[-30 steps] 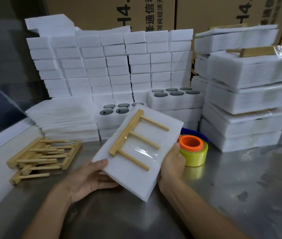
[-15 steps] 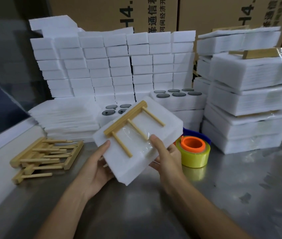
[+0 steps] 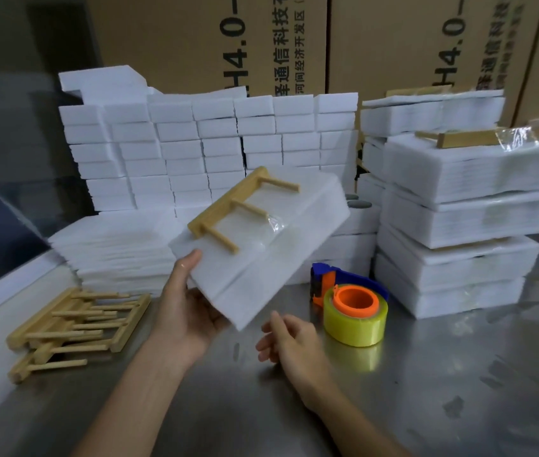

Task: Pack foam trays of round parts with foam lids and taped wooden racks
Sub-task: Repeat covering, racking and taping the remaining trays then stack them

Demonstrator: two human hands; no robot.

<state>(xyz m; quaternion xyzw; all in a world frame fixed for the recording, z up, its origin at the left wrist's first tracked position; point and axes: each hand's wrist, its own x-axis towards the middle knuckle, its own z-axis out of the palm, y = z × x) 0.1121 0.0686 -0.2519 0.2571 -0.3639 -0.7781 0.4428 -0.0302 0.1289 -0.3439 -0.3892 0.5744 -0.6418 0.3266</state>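
A: Left hand (image 3: 189, 311) gripping foam pack (image 3: 261, 249), rack (image 3: 228, 209) taped on top, tilted above the desk (image 3: 426, 390).

B: Right hand (image 3: 289, 338)?

A: Just released, now loosely open, empty, below the pack near the tape (image 3: 355, 313).

B: Meaning?

A: Probably finished, bound for the stack (image 3: 459, 225).

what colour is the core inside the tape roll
Orange core, inside the yellow tape roll; the head view shows it.

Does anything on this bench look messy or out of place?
Mostly tidy. The loose wooden racks at the left lie in a jumbled, crisscrossed heap, unlike the neat foam stacks. The left hand holds the taped foam pack tilted.
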